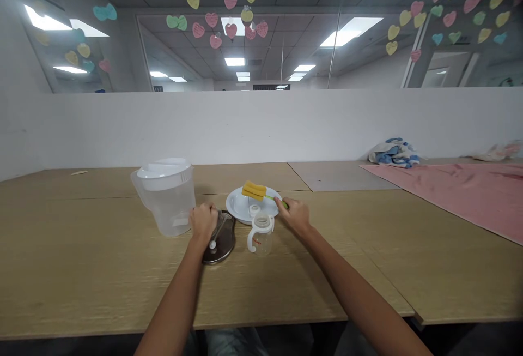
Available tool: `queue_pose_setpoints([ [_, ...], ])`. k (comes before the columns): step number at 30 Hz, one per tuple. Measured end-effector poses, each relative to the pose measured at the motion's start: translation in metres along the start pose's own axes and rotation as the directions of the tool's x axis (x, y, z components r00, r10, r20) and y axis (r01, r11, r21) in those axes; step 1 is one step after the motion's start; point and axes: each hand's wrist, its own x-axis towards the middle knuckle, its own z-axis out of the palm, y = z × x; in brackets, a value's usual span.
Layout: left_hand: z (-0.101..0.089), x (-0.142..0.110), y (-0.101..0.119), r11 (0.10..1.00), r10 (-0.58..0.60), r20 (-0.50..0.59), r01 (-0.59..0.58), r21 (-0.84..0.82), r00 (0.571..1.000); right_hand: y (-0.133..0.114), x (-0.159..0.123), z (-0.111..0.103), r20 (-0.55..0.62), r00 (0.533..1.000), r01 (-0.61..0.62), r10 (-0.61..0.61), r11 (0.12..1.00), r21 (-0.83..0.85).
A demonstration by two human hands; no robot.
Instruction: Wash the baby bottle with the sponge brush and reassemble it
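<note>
My right hand [295, 215] grips the green handle of a bottle brush with a yellow sponge head [254, 190]. The sponge is over a white plate or shallow bowl [233, 203]; I cannot tell whether they touch. My left hand [203, 221] is closed at the far left edge of a dark brown tray [225, 248], and what its fingers hold is hidden. A clear tube-like piece with a white end [213, 245] lies on the tray. Between my hands a clear baby bottle [263, 240] with white handles stands upright and uncapped. A small white part [254, 210] is just behind it.
A translucent pitcher [174, 209] with a white lid stands left of my left hand. On the right a pink cloth [457, 192] covers part of the wooden table [122, 285]. A crumpled blue-and-white cloth [394, 153] lies by the back wall [261, 127].
</note>
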Motion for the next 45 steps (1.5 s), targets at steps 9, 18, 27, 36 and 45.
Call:
queue_pose_setpoints([
  [9, -0.005, -0.007, 0.013, 0.969, 0.246, -0.116, -0.247, 0.002, 0.962, 0.003, 0.004, 0.001, -0.181, 0.983, -0.025, 0.022, 1.000, -0.015],
  [18, -0.006, -0.015, 0.026, 0.884, 0.456, -0.110, -0.464, -0.063, 0.883, 0.013, 0.008, -0.002, -0.179, 0.952, 0.213, -0.250, 0.956, -0.202],
  [27, -0.003, -0.022, 0.035, 0.759, 0.623, -0.037, -0.614, -0.217, 0.782, 0.010, 0.011, -0.008, -0.055, 0.947, 0.306, -0.317, 0.939, -0.156],
  [36, -0.001, -0.026, 0.041, 0.682, 0.699, 0.020, -0.659, -0.316, 0.715, 0.008, 0.009, -0.011, -0.077, 0.973, 0.220, -0.219, 0.975, 0.008],
  [45, 0.005, -0.025, 0.039, 0.708, 0.678, 0.031, -0.640, -0.300, 0.735, 0.007, 0.008, -0.009, -0.048, 0.998, 0.038, -0.033, 0.994, 0.098],
])
